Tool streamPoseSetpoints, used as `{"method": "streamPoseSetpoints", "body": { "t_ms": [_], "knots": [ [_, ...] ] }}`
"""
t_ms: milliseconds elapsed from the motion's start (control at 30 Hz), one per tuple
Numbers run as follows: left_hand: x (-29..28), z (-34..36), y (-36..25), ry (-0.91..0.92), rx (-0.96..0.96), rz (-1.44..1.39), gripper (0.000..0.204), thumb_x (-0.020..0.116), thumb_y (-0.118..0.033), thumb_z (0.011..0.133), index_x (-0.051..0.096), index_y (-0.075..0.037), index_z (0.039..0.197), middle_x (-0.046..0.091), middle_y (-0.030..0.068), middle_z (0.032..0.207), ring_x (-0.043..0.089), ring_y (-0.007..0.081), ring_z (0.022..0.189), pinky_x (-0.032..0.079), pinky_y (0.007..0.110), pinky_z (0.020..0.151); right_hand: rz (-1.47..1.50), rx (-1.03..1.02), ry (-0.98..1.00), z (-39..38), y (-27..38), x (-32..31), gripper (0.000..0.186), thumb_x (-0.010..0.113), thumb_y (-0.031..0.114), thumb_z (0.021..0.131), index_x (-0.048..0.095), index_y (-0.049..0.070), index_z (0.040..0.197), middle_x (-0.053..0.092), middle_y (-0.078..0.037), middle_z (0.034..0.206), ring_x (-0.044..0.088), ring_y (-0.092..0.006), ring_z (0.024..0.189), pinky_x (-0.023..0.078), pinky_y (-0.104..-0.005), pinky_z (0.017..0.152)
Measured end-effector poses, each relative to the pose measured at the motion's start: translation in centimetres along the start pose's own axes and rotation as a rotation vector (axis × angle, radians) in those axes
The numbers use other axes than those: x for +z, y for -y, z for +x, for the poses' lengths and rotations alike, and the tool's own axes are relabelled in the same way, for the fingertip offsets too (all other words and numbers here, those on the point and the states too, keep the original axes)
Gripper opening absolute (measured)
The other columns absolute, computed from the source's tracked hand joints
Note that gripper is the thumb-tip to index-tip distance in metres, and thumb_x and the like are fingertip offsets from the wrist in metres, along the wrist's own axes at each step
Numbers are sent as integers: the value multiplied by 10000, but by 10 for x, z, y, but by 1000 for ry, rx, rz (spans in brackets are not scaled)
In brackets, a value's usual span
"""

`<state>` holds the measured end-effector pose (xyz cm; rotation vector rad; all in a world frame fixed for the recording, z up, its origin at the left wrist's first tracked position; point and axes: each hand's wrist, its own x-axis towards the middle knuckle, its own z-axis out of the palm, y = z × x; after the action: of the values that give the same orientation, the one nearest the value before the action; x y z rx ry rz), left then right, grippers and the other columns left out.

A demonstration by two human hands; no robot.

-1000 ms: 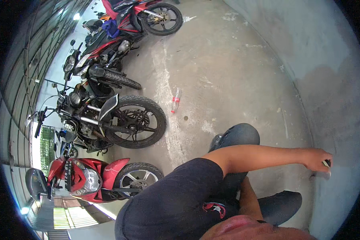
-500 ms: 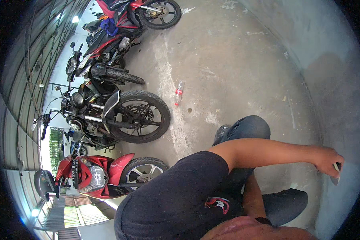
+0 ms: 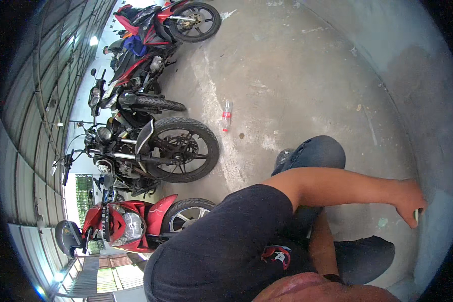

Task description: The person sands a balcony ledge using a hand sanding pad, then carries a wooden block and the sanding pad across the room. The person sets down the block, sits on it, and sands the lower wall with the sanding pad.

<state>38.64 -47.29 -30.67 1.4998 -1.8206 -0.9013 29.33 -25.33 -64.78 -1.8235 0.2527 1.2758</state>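
My left arm stretches right to the blue-grey wall [image 3: 440, 166]. My left hand [image 3: 410, 199] is closed at the wall, gripping a small flat object [image 3: 416, 215]. Only its pale edge shows below my fingers, so its kind is unclear. Lower down, part of my right forearm [image 3: 323, 246] shows between my legs, with a dark band near its lower end. My right hand is hidden. My bent knees in dark jeans [image 3: 319, 151] are below and beside the outstretched arm.
A plastic bottle [image 3: 226, 117] with a red label lies on the concrete floor [image 3: 297, 90]. Along the left are parked motorcycles: a red one [image 3: 136, 224], a black one [image 3: 178, 151] and others further up. A corrugated metal roof [image 3: 25, 151] curves along the left rim.
My left hand has turned at the wrist against the wall, and less of the held object shows. The whole view has shifted slightly. The bottle and motorcycles stay in place.
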Motion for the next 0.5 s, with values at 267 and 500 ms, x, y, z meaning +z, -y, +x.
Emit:
{"method": "streamPoseSetpoints", "body": {
  "t_ms": [267,500],
  "knots": [
    [2,21,17,-10,31,281,621,682,-631,710,701,-142,1093,718,166,934,685,367,883,511,490,741,-7,-6,-14,7,-6,-4,471,651,466,862,590,88,1136,576,-139,1090,603,-309,1075,486,-530,924],
    [22,42,17,82,86,211,751,622,-736,740,673,-157,1216,725,131,1025,674,337,1000,508,466,845,22,0,-37,0,-10,-33,431,644,469,864,621,102,1087,606,-126,1028,636,-297,1029,508,-529,896]
  ]
}}
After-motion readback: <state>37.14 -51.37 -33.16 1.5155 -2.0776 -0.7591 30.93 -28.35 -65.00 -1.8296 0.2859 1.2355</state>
